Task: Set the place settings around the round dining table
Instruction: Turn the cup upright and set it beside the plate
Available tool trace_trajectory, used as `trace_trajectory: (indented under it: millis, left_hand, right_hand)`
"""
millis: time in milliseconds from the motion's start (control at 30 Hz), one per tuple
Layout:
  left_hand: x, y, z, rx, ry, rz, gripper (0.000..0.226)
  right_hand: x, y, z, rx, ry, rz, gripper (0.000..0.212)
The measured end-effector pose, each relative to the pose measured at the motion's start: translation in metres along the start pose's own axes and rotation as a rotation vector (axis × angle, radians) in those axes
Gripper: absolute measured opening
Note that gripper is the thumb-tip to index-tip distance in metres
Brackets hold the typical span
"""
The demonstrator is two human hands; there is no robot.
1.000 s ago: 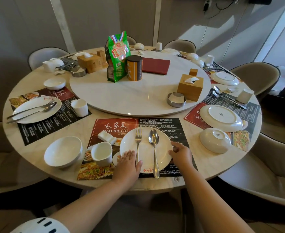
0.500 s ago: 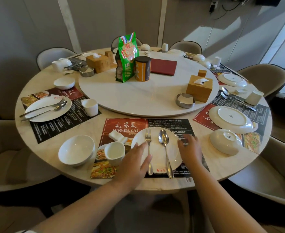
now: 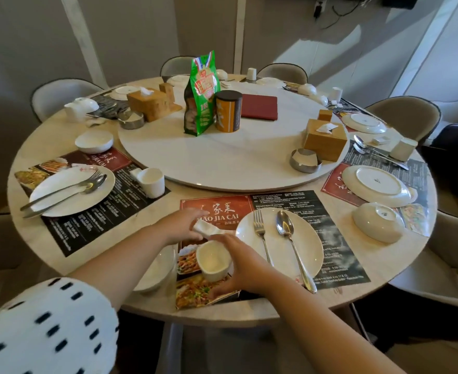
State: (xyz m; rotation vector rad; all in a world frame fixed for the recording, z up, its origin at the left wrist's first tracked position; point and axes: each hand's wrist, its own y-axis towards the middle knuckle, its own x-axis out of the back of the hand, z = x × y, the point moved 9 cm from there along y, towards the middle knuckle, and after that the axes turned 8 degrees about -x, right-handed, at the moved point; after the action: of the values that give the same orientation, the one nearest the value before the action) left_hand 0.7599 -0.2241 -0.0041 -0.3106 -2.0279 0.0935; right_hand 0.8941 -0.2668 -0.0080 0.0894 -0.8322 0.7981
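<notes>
At the near place setting a white plate (image 3: 303, 255) lies on the red and black placemat (image 3: 290, 203), with a fork (image 3: 260, 233) and a spoon (image 3: 287, 230) side by side on it. Left of the plate, my right hand (image 3: 244, 268) wraps around a white cup (image 3: 213, 259). Just beyond the cup, my left hand (image 3: 182, 225) pinches a small white rest (image 3: 206, 228). My left forearm partly hides a white bowl (image 3: 157, 271) near the table's edge.
The lazy Susan (image 3: 222, 163) carries a green bag (image 3: 200, 95), a tin (image 3: 227, 110), a red folder (image 3: 260, 106), tissue boxes and ashtrays. An upturned plate (image 3: 376, 187) and bowl (image 3: 379, 222) sit at the right. A set place (image 3: 71, 195) is at the left. Chairs ring the table.
Both hands left the plate's sides and moved left. My right hand took hold of the cup and my left hand closed on the small rest. The view shifted rightward.
</notes>
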Motion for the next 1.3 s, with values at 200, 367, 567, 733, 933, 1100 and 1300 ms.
trace_trajectory:
  millis: [200,367,567,733,933,1100,1300]
  left_hand:
    - [-0.016,0.021,-0.004,-0.090,0.160,0.056,0.058]
    - [-0.014,0.023,0.003,-0.142,0.105,-0.045,0.027]
    - [0.023,0.026,-0.012,-0.103,-0.058,-0.288,0.046]
    - [0.034,0.047,-0.044,-0.132,-0.060,-0.322,0.044]
    - [0.021,0.078,-0.059,-0.112,-0.074,-0.312,0.042]
    - [0.009,0.096,-0.069,-0.098,-0.062,-0.284,0.041]
    - [0.001,0.125,-0.099,-0.116,-0.037,-0.283,0.042]
  right_hand:
    - [-0.007,0.006,0.003,-0.066,-0.018,-0.204,0.080]
    - [0.050,-0.012,-0.002,-0.080,0.215,-0.523,0.072]
    - [0.178,-0.012,-0.082,-0.345,0.303,-0.855,0.069]
    - [0.223,0.005,-0.159,-0.509,0.246,-0.792,0.070]
    - [0.230,0.025,-0.204,-0.529,0.219,-0.696,0.074]
    - [0.223,0.032,-0.224,-0.525,0.243,-0.640,0.067]
    - [0.216,0.025,-0.230,-0.470,0.340,-0.664,0.089]
